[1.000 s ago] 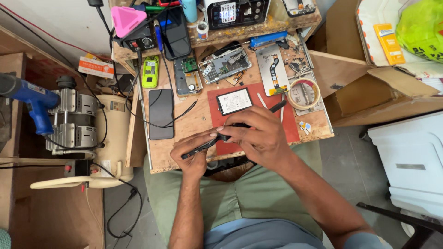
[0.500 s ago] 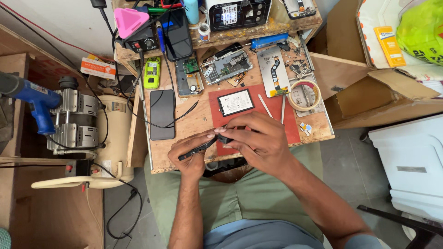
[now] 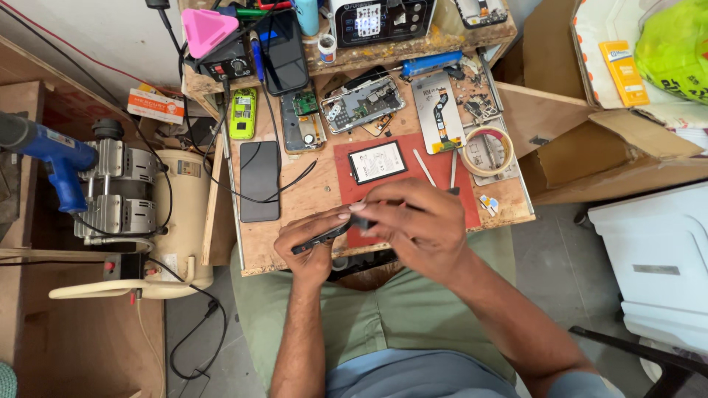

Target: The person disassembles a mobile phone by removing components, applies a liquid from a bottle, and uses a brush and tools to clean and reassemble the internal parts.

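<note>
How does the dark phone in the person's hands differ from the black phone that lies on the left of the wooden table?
The held phone is lifted and tilted edge-on between the left hand and right hand; the black phone lies flat on the table, untouched. A black cable crosses the lying one, not the held one. Both are dark and slim.

Bare forearms, no watch or rings showing on the left hand or the right hand. Olive-green trousers (pretty plain) and a light blue shirt hem at the bottom.
</note>
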